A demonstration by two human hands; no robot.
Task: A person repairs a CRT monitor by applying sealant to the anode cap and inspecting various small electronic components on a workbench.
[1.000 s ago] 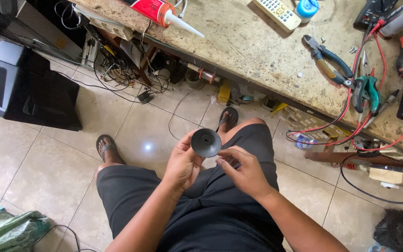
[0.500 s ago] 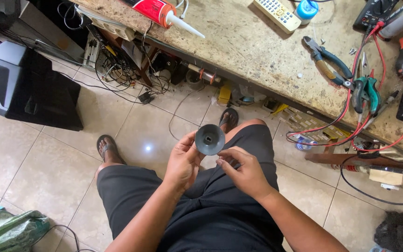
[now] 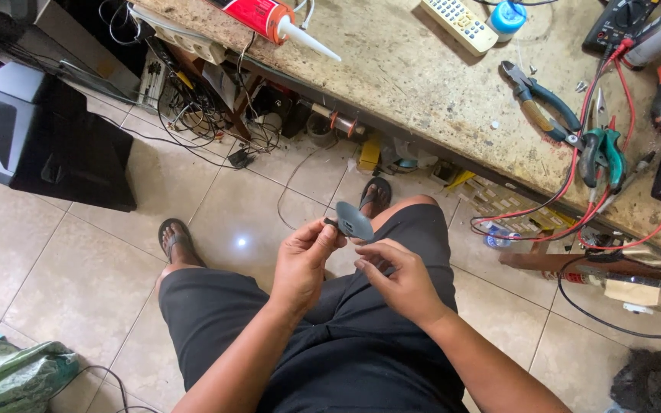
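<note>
The left hand [image 3: 304,260] pinches a small dark round disc [image 3: 353,220] at its edge between thumb and fingertips, above the lap, while the right hand [image 3: 399,279] hovers just at its five o'clock, fingers half curled and holding nothing. Held by so little, the disc could well slip and fall to the tiled floor [image 3: 78,252] at eight o'clock. At one o'clock lies the worktop [image 3: 437,84] with pliers [image 3: 545,103], a remote [image 3: 459,23] and red wires [image 3: 575,172].
</note>
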